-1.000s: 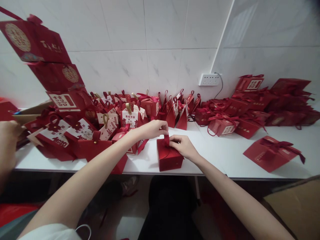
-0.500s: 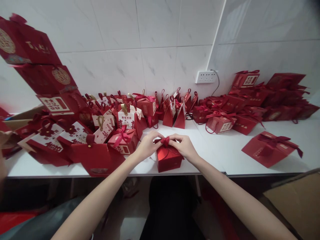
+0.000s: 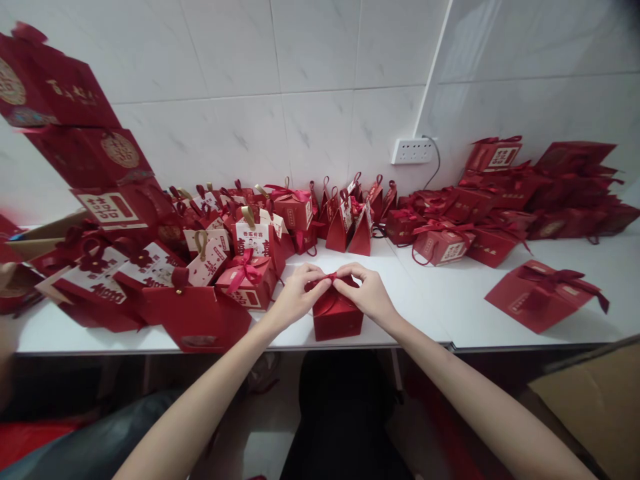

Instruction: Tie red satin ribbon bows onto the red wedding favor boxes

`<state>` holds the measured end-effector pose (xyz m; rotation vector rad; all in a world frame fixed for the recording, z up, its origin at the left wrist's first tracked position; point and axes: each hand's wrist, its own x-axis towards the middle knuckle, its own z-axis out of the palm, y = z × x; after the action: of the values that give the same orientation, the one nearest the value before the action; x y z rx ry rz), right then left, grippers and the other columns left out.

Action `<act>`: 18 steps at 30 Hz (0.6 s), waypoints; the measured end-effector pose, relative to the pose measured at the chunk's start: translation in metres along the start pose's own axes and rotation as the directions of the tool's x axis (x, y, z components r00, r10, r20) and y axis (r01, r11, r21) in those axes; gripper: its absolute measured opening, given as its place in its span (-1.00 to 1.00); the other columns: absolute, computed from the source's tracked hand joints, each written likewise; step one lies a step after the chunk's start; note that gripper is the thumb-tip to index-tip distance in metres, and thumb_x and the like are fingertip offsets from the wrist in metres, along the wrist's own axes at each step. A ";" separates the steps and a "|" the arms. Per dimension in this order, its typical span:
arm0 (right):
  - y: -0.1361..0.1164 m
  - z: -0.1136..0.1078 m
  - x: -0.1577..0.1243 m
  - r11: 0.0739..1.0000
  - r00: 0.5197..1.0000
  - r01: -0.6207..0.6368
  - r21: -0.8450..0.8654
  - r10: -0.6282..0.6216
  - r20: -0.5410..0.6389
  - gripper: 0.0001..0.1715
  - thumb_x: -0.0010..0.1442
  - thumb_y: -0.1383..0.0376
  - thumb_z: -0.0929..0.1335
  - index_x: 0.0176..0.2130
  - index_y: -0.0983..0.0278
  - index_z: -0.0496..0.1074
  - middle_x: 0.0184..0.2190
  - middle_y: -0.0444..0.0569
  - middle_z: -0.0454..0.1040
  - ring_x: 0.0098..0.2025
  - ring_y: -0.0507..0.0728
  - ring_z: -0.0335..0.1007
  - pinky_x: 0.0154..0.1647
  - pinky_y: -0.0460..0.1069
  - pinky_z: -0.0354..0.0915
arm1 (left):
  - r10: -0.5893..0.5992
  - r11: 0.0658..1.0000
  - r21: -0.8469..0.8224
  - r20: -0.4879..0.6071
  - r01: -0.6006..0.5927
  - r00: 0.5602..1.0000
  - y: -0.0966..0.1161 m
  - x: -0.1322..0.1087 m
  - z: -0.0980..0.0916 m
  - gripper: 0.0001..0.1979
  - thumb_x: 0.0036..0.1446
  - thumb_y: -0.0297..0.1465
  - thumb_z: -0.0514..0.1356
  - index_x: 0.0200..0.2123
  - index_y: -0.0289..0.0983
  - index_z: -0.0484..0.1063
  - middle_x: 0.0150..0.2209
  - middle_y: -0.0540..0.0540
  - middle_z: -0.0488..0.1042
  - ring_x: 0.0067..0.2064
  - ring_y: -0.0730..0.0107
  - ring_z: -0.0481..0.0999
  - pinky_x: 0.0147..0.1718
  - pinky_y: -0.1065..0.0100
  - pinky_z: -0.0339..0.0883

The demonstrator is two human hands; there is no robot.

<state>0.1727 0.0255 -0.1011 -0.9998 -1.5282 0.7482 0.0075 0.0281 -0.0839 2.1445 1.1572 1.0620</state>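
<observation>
A small red gift box stands near the table's front edge, directly before me. On its top, my left hand pinches the red ribbon from the left side. From the right, my right hand pinches the same ribbon, its thumb and fingertips close to the left hand's. The fingers partly cover the ribbon, so its knot does not show clearly. Just left of my left hand sits a finished-looking red box with a pink-red bow.
Several red boxes form a leaning stack at the left. Handled gift boxes crowd the left and back. A bowed red box lies at the right, before a pile. Another person's blurred hand shows at the left edge.
My fingertips have drawn closer together over the box top, and the ribbon loop that stood up between them is now mostly covered. The box has turned slightly.
</observation>
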 end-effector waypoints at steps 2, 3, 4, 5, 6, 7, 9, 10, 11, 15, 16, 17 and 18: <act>-0.001 -0.001 0.000 1.000 1.000 0.003 -0.008 -0.003 0.003 -0.86 -0.04 0.24 0.38 -0.43 0.27 0.47 -0.38 -0.03 0.51 -0.27 0.14 0.42 -0.15 0.05 0.31 | -0.005 0.999 0.049 -0.018 0.006 1.000 0.001 0.000 0.000 -0.80 0.13 -0.33 0.11 -0.36 -0.26 0.51 -0.29 -0.11 0.50 -0.19 0.28 0.44 -0.11 0.24 0.26; -0.001 -0.001 0.000 1.000 1.000 0.002 -0.009 -0.002 0.013 -0.85 -0.03 0.24 0.37 -0.43 0.28 0.47 -0.38 -0.03 0.51 -0.27 0.14 0.42 -0.15 0.05 0.31 | -0.010 0.998 0.061 -0.015 0.011 1.000 0.002 -0.001 0.000 -0.81 0.13 -0.33 0.11 -0.34 -0.24 0.51 -0.30 -0.10 0.52 -0.19 0.27 0.44 -0.11 0.24 0.25; -0.001 -0.002 0.001 1.000 1.000 0.000 -0.011 0.000 0.024 -0.85 -0.03 0.24 0.37 -0.42 0.28 0.47 -0.38 -0.04 0.51 -0.28 0.14 0.42 -0.16 0.04 0.31 | -0.018 0.998 0.061 -0.012 0.018 1.000 0.002 -0.001 0.000 -0.82 0.13 -0.33 0.12 -0.32 -0.24 0.51 -0.30 -0.09 0.54 -0.19 0.27 0.45 -0.12 0.24 0.25; -0.001 -0.002 0.000 1.000 0.999 -0.003 -0.012 0.003 0.033 -0.85 -0.02 0.24 0.36 -0.42 0.28 0.47 -0.38 -0.04 0.52 -0.28 0.14 0.42 -0.16 0.04 0.31 | -0.028 0.998 0.050 -0.010 0.029 1.000 0.002 -0.001 0.000 -0.82 0.12 -0.33 0.12 -0.30 -0.23 0.50 -0.30 -0.08 0.55 -0.20 0.26 0.46 -0.13 0.24 0.25; -0.001 -0.002 0.000 1.000 0.999 -0.007 -0.014 0.008 0.039 -0.84 -0.01 0.24 0.36 -0.41 0.28 0.47 -0.38 -0.03 0.52 -0.29 0.14 0.42 -0.17 0.04 0.31 | -0.040 0.999 0.029 -0.009 0.040 0.999 0.002 -0.001 0.000 -0.83 0.12 -0.33 0.13 -0.30 -0.24 0.49 -0.30 -0.08 0.55 -0.20 0.26 0.47 -0.13 0.24 0.26; -0.002 -0.002 0.000 1.000 0.999 -0.011 -0.016 0.012 0.043 -0.84 -0.01 0.24 0.36 -0.41 0.29 0.47 -0.38 -0.03 0.52 -0.29 0.14 0.42 -0.17 0.04 0.31 | -0.050 0.999 -0.004 -0.009 0.050 0.999 0.001 -0.001 0.001 -0.83 0.12 -0.32 0.13 -0.30 -0.24 0.48 -0.30 -0.08 0.55 -0.20 0.27 0.48 -0.13 0.25 0.27; -0.002 -0.003 0.000 1.000 0.999 -0.021 -0.018 0.021 0.048 -0.83 0.00 0.22 0.36 -0.41 0.29 0.46 -0.38 -0.02 0.53 -0.29 0.14 0.43 -0.18 0.04 0.31 | -0.064 0.994 -0.091 0.004 0.064 0.998 0.001 -0.001 0.001 -0.83 0.11 -0.30 0.13 -0.33 -0.25 0.44 -0.31 -0.06 0.55 -0.21 0.29 0.50 -0.14 0.27 0.29; -0.002 -0.003 0.001 1.000 0.998 -0.026 -0.016 0.027 0.052 -0.82 0.00 0.22 0.36 -0.41 0.28 0.46 -0.39 -0.02 0.53 -0.30 0.14 0.43 -0.18 0.04 0.31 | -0.072 0.988 -0.135 0.008 0.073 0.997 0.000 -0.001 0.001 -0.83 0.11 -0.29 0.13 -0.34 -0.26 0.42 -0.32 -0.06 0.54 -0.21 0.30 0.50 -0.15 0.29 0.30; -0.003 -0.004 0.001 0.999 0.998 -0.033 -0.014 0.034 0.058 -0.82 0.00 0.21 0.36 -0.41 0.28 0.46 -0.39 -0.02 0.54 -0.30 0.14 0.43 -0.18 0.04 0.32 | -0.082 0.981 -0.175 0.011 0.083 0.997 0.000 -0.001 0.002 -0.83 0.10 -0.28 0.14 -0.36 -0.26 0.41 -0.32 -0.06 0.53 -0.22 0.31 0.50 -0.15 0.30 0.31; -0.005 -0.007 0.003 0.998 0.995 -0.057 -0.009 0.057 0.086 -0.84 0.00 0.23 0.36 -0.41 0.28 0.46 -0.39 -0.02 0.54 -0.29 0.14 0.45 -0.16 0.04 0.32 | -0.141 0.942 -0.304 0.026 0.142 0.990 -0.001 0.000 0.004 -0.80 0.05 -0.25 0.18 -0.40 -0.28 0.37 -0.37 -0.04 0.49 -0.26 0.34 0.49 -0.21 0.33 0.30; -0.005 -0.008 0.003 0.998 0.994 -0.062 -0.011 0.062 0.094 -0.85 -0.01 0.24 0.36 -0.41 0.28 0.45 -0.39 -0.02 0.54 -0.29 0.14 0.45 -0.16 0.04 0.32 | -0.155 0.929 -0.334 0.037 0.158 0.987 -0.001 0.001 0.004 -0.79 0.03 -0.23 0.20 -0.41 -0.28 0.36 -0.39 -0.03 0.48 -0.28 0.35 0.48 -0.23 0.34 0.29; -0.006 -0.008 0.004 0.998 0.993 -0.066 -0.014 0.067 0.101 -0.86 -0.01 0.25 0.36 -0.41 0.28 0.45 -0.39 -0.03 0.54 -0.29 0.13 0.45 -0.16 0.04 0.32 | -0.168 0.915 -0.364 0.048 0.174 0.985 -0.001 0.001 0.005 -0.76 0.02 -0.21 0.21 -0.42 -0.28 0.36 -0.42 -0.02 0.46 -0.31 0.37 0.47 -0.25 0.35 0.28; -0.006 -0.009 0.004 0.997 0.991 -0.069 -0.017 0.070 0.110 -0.86 -0.01 0.26 0.35 -0.41 0.28 0.45 -0.39 -0.03 0.54 -0.30 0.13 0.45 -0.16 0.04 0.32 | -0.180 0.899 -0.395 0.059 0.188 0.982 -0.001 0.001 0.005 -0.74 0.00 -0.19 0.23 -0.43 -0.28 0.35 -0.45 0.00 0.45 -0.34 0.39 0.45 -0.28 0.37 0.26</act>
<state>0.1801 0.0259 -0.0924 -1.0408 -1.6017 0.8555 0.0114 0.0292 -0.0872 1.6905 1.0070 1.0786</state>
